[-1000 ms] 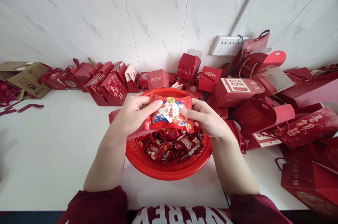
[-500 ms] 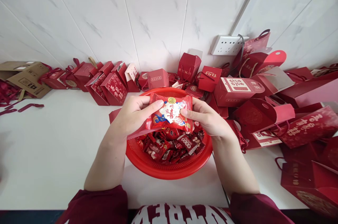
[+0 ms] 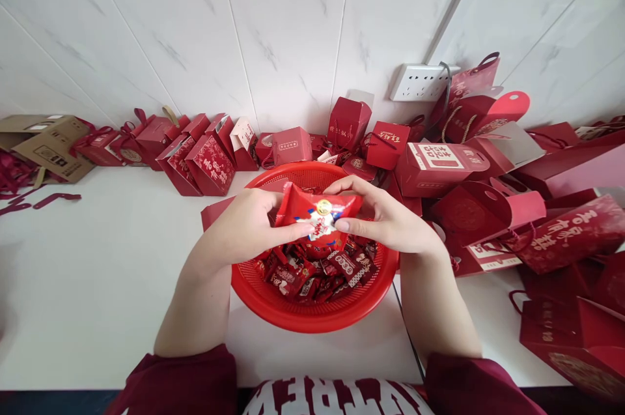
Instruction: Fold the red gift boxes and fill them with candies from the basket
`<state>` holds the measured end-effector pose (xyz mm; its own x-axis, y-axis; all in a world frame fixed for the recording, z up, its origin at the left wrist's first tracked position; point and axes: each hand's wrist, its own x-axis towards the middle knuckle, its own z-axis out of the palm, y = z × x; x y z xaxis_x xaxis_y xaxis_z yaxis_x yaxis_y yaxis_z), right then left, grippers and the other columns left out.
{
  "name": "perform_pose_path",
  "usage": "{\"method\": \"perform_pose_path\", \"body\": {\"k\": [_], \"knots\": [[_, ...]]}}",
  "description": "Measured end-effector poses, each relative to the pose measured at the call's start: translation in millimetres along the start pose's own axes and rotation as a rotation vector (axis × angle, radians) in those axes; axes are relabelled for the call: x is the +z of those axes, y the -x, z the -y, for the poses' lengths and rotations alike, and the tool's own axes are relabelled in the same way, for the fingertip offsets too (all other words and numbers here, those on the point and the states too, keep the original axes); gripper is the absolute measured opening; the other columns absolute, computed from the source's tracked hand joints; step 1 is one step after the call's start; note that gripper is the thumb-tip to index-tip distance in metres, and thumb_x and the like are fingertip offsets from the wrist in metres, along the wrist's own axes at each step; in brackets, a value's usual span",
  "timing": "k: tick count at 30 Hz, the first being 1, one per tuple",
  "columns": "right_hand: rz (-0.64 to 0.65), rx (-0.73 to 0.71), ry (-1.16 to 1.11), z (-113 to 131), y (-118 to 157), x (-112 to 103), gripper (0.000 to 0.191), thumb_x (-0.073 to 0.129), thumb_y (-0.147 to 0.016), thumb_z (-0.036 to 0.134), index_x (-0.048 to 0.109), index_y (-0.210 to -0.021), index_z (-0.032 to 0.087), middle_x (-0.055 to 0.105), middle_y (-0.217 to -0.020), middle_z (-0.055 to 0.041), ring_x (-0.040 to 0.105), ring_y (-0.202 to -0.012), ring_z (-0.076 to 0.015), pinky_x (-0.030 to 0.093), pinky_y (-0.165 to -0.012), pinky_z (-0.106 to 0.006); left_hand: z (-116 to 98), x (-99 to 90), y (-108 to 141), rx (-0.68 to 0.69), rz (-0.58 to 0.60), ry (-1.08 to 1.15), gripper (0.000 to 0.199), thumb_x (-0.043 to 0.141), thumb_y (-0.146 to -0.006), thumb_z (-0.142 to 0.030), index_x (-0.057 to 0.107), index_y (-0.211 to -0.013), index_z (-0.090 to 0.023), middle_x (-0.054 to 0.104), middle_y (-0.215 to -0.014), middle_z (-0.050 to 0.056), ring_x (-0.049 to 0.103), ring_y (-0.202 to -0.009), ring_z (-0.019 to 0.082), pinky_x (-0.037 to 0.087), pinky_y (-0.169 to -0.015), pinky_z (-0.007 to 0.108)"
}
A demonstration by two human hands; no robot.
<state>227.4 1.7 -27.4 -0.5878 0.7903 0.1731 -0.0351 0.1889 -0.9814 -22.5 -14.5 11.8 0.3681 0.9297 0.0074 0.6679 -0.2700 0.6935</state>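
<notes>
Red pillow-shaped plastic packet with a gold emblem and white-and-blue print [image 3: 303, 204] is located above a round red perforated plastic basket [image 3: 312, 322], which stands on a white flat-topped table [image 3: 97, 271] and contains small dark-red wrapped sweets [image 3: 293, 278]. From where I stand, the person's left hand [image 3: 250, 223] grasps the left part of the packet and the right hand [image 3: 393, 218] grasps the right part, both thumbs resting on the printed face. Red folded paperboard boxes [image 3: 212, 164] line the white tiled wall [image 3: 288, 30] behind the basket.
</notes>
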Motion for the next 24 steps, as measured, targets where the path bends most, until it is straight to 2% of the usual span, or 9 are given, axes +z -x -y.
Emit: {"method": "perform_pose_path", "body": {"k": [4,7,9,10,12,15,18,20,24], "knots": [[0.103,-0.067,0.181,4,4,-4,0.051,0.08,-0.086,0.033,0.057,-0.131,0.024,0.071,-0.123,-0.0047,0.068,-0.113,-0.0208,0.057,-0.096,-0.033,-5,4.4,3,0.091,0.042,-0.137,0.032,0.076,-0.081,-0.055,0.077,-0.082,-0.024,0.073,-0.071,-0.004,0.065,-0.064,0.016,0.047,-0.059,0.026],[0.154,-0.107,0.365,6,6,-3,0.035,0.072,-0.092,0.034,0.064,-0.126,0.025,0.073,-0.121,-0.0028,0.07,-0.108,-0.0207,0.054,-0.097,-0.033,-7,-5.5,16,0.141,-0.005,-0.172,0.031,0.076,-0.083,-0.055,0.077,-0.096,-0.027,0.078,-0.089,-0.004,0.069,-0.075,0.017,0.05,-0.066,0.025],[0.124,-0.105,0.478,8,7,-3,0.027,0.067,-0.095,0.031,0.066,-0.122,0.025,0.074,-0.118,-0.0016,0.07,-0.105,-0.0203,0.053,-0.096,-0.032,-2,-22.1,31,0.116,-0.097,-0.179,0.039,0.072,-0.086,-0.054,0.071,-0.119,-0.032,0.075,-0.119,-0.003,0.072,-0.097,0.02,0.053,-0.077,0.025],[0.1,-0.095,0.512,8,7,-4,0.026,0.066,-0.096,0.029,0.067,-0.121,0.025,0.074,-0.117,-0.001,0.07,-0.103,-0.0199,0.053,-0.094,-0.032,3,-32.6,39,0.06,-0.196,-0.2,0.042,0.069,-0.089,-0.054,0.067,-0.126,-0.034,0.071,-0.129,-0.004,0.071,-0.107,0.021,0.053,-0.083,0.025],[0.058,-0.073,0.526,8,7,-5,0.025,0.065,-0.095,0.027,0.067,-0.12,0.025,0.075,-0.113,0.0003,0.07,-0.098,-0.0187,0.053,-0.09,-0.03,20,-55.6,54,-0.104,-0.384,-0.314,0.039,0.061,-0.094,-0.052,0.065,-0.127,-0.034,0.069,-0.132,-0.003,0.068,-0.115,0.023,0.051,-0.09,0.029],[-0.004,-0.074,0.509,6,7,-7,0.019,0.066,-0.095,0.03,0.068,-0.114,0.024,0.075,-0.109,0.0013,0.069,-0.094,-0.0176,0.052,-0.085,-0.027,57,-86.3,66,-0.368,-0.267,-0.386,0.039,0.06,-0.091,-0.054,0.067,-0.123,-0.033,0.069,-0.135,-0.003,0.063,-0.122,0.027,0.049,-0.092,0.034],[-0.071,-0.095,0.506,4,5,-8,0.016,0.066,-0.095,0.031,0.067,-0.109,0.023,0.074,-0.106,0.001,0.067,-0.094,-0.0176,0.051,-0.084,-0.027,91,-104.5,65,-0.63,-0.188,-0.348,0.04,0.064,-0.086,-0.051,0.067,-0.119,-0.028,0.08,-0.102,-0.001,0.067,-0.112,0.03,0.047,-0.094,0.038],[-0.098,-0.091,0.504,3,5,-8,0.015,0.065,-0.095,0.03,0.067,-0.109,0.023,0.073,-0.104,0.0009,0.066,-0.092,-0.0175,0.05,-0.083,-0.027,108,-108.7,57,-0.669,-0.099,-0.288,0.046,0.065,-0.084,-0.048,0.065,-0.125,-0.026,0.08,-0.096,-0.001,0.067,-0.111,0.03,0.047,-0.096,0.039],[-0.121,-0.053,0.516,2,7,-9,0.016,0.065,-0.095,0.032,0.067,-0.109,0.023,0.072,-0.099,0.0005,0.064,-0.089,-0.0186,0.05,-0.081,-0.029,121,-103.4,33,-0.56,0.049,-0.145,0.073,0.074,-0.074,-0.047,0.059,-0.14,-0.02,0.079,-0.107,0.006,0.072,-0.105,0.029,0.053,-0.094,0.038]]}}
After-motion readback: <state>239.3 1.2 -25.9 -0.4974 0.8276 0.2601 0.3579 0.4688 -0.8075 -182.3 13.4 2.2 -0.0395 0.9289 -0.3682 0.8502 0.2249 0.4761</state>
